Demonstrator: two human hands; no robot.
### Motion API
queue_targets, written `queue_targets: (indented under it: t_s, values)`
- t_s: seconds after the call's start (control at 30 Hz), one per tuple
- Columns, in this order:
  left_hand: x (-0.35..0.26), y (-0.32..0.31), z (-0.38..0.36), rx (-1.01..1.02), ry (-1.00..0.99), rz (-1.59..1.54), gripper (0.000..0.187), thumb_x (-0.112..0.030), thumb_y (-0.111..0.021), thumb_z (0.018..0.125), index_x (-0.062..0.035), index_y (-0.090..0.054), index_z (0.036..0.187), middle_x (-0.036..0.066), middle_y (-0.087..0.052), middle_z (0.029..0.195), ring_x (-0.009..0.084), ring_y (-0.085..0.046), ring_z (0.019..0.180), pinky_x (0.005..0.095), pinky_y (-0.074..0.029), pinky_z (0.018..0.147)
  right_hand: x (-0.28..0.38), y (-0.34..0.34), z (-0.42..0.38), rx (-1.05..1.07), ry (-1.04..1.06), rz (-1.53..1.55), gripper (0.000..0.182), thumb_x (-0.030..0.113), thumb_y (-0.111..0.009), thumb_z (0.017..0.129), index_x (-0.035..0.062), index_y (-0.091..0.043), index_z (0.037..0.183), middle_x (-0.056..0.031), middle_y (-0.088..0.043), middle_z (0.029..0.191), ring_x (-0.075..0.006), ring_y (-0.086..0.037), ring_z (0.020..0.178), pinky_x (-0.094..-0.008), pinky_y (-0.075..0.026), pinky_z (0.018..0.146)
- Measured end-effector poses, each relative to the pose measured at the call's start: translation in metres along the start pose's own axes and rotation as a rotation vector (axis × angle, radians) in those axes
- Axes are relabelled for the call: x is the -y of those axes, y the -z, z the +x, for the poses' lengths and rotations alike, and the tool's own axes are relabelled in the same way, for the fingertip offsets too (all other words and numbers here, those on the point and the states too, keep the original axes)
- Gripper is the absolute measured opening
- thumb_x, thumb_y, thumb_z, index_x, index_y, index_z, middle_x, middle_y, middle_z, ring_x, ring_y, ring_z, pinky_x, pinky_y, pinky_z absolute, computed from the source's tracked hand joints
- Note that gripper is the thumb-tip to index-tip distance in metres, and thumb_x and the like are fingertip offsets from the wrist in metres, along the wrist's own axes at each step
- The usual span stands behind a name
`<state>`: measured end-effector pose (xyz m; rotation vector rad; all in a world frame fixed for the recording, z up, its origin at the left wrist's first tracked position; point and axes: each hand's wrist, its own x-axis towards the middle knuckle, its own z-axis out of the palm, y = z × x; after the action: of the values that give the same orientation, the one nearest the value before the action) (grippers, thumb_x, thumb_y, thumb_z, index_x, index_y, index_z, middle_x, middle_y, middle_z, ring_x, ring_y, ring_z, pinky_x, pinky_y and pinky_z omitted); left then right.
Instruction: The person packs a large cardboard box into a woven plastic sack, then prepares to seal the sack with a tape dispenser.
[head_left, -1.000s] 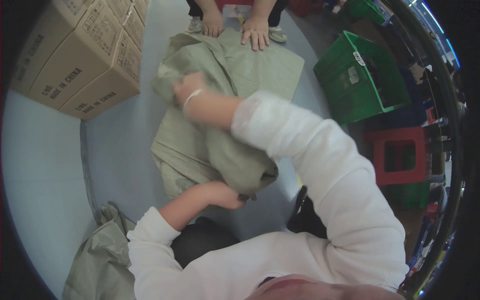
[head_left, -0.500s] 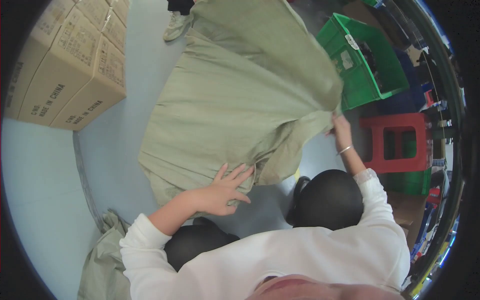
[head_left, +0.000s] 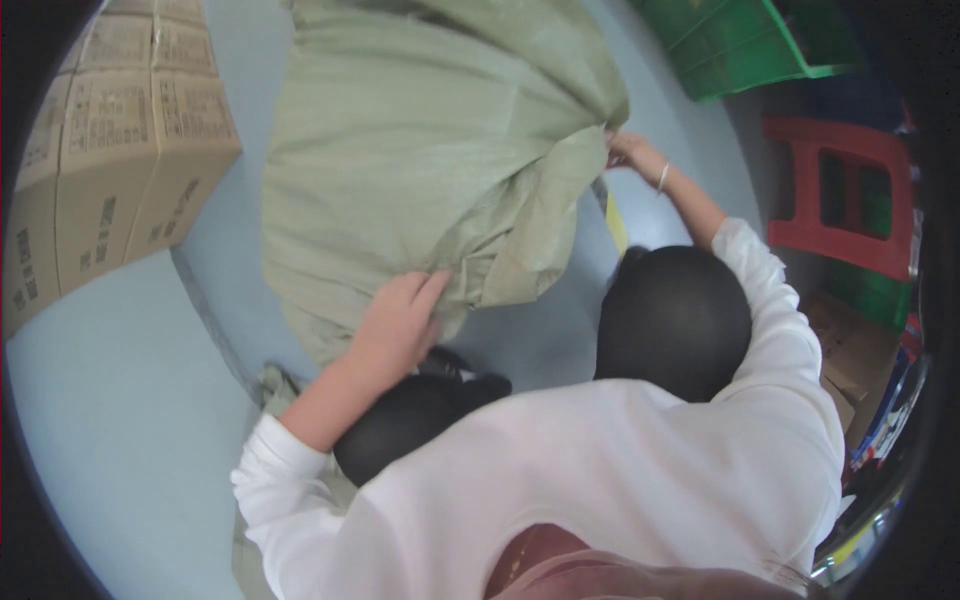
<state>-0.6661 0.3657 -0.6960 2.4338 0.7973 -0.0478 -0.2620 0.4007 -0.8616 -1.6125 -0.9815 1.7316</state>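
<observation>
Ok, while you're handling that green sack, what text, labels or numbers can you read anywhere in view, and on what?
Cardboard boxes: blocks of black print on the sides, too blurred and foreshortened to read.
Green woven sack: no print visible.
Green crate and red stool: no readable label.

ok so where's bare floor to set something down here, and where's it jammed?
Bare floor lies lower left, bordered by the cardboard boxes and the green woven sack. A smaller patch sits between the right hand and the red stool. Crowded: under the sack where the left hand grips it, and right, by the green crate.
</observation>
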Motion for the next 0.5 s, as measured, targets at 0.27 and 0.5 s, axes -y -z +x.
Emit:
queue_targets:
  t_s: [0.27, 0.5]
  values:
    - [0.001, 0.083, -0.056, -0.493, 0.274, -0.675, 0.017, -0.017, -0.057, 0.080, -0.0022, -0.055, 0.070, 0.006, -0.048, 0.075, 0.0156, -0.042, 0.065, 0.0267, -0.032, 0.060, 0.011, 0.041, -0.003, 0.289, 0.127, 0.492, 0.030, 0.030, -0.046, 0.090, 0.0051, -0.057, 0.103, -0.0068, -0.061, 0.103, -0.0146, -0.057, 0.095, -0.0294, -0.044, 0.085]
    - [0.017, 0.070, -0.059, -0.318, 0.137, -0.804, 0.021, -0.020, -0.055, 0.084, -0.0012, -0.064, 0.081, 0.006, -0.051, 0.077, 0.0157, -0.044, 0.063, 0.0262, -0.034, 0.058, 0.010, 0.064, -0.002, 0.578, 0.209, 0.652, 0.033, 0.023, -0.037, 0.093, 0.0003, -0.054, 0.110, -0.0193, -0.053, 0.116, -0.0261, -0.053, 0.106, -0.0357, -0.042, 0.089]
